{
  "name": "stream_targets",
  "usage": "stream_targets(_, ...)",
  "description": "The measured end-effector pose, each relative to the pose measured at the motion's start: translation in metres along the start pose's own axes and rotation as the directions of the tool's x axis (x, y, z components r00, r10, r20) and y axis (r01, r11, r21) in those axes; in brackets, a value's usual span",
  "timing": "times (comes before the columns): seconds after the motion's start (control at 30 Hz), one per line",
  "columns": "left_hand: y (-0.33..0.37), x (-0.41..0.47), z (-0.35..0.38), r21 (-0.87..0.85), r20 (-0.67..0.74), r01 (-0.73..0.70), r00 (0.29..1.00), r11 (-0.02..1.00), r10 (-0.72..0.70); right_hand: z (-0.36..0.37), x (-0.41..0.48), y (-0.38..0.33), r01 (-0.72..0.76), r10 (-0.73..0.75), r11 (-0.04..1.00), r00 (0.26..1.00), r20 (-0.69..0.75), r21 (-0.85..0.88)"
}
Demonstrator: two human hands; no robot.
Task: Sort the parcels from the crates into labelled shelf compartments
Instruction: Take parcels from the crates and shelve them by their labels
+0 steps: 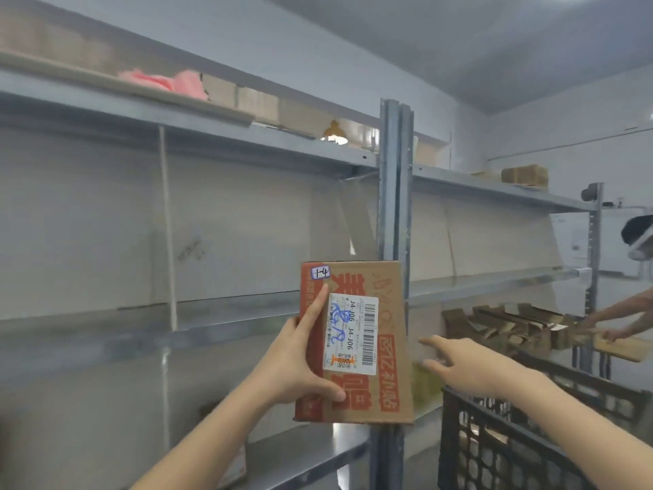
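Left hand grips parcel in front of shelf upright, label facing camera, probably to read its code. Right hand empty, fingers straight, right of upright, above crate.

The cardboard parcel carries a small white sticker at its upper left corner, handwritten "1-4". A white shipping label on its front, turned sideways, reads "J4-J06" twice, next to a barcode and a small QR code. The blue handwriting across it cannot be made out. Large red and orange Chinese characters printed on the parcel are too blurred to read.
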State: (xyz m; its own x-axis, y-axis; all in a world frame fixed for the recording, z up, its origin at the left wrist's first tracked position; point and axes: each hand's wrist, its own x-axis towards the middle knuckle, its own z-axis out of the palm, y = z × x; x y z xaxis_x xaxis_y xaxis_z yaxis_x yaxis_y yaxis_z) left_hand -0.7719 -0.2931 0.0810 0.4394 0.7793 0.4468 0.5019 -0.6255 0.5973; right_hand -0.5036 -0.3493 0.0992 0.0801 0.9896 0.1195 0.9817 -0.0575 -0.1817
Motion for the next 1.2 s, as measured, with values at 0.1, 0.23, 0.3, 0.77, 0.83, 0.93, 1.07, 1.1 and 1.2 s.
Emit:
stream_targets(0.1, -0.024, -0.041, -0.051, 0.034, -0.051, 0.036, 0.998, 0.999, -0.034, 0.011, -0.005, -0.068, 0.080, -0.080, 0.996, 0.997, 0.007, 0.041)
stream_targets(0.23, -0.049, -0.091, -0.114, 0.109, -0.109, 0.068, 0.992, 0.992, -0.056, 0.030, -0.013, -0.140, 0.141, -0.142, 0.987, 0.990, 0.003, 0.070)
stream_targets(0.3, -0.059, -0.113, -0.141, 0.130, -0.133, 0.085, 0.989, 0.988, -0.068, 0.039, -0.018, -0.168, 0.181, -0.182, 0.980, 0.983, 0.005, 0.083)
stream_targets(0.77, -0.065, -0.174, -0.197, 0.189, -0.177, 0.172, 0.974, 0.967, -0.139, 0.056, -0.033, -0.243, 0.297, -0.297, 0.950, 0.955, -0.012, 0.100)
stream_targets(0.83, -0.059, -0.166, -0.185, 0.178, -0.171, 0.164, 0.976, 0.970, -0.133, 0.055, -0.029, -0.228, 0.292, -0.291, 0.951, 0.956, -0.019, 0.104)
stream_targets(0.93, -0.048, -0.145, -0.159, 0.179, -0.174, 0.146, 0.978, 0.973, -0.115, 0.051, -0.024, -0.192, 0.268, -0.268, 0.958, 0.963, -0.006, 0.100)
stream_targets(1.07, -0.027, -0.102, -0.114, 0.170, -0.205, 0.119, 0.975, 0.978, -0.083, 0.040, -0.014, -0.126, 0.238, -0.241, 0.967, 0.970, 0.020, 0.096)
stream_targets(1.1, -0.022, -0.091, -0.103, 0.164, -0.214, 0.117, 0.974, 0.980, -0.081, 0.035, -0.011, -0.110, 0.231, -0.235, 0.969, 0.972, 0.027, 0.089)
stream_targets(1.2, -0.011, -0.059, -0.076, 0.136, -0.264, 0.120, 0.961, 0.983, -0.080, 0.020, 0.002, -0.072, 0.220, -0.224, 0.968, 0.975, 0.015, 0.116)
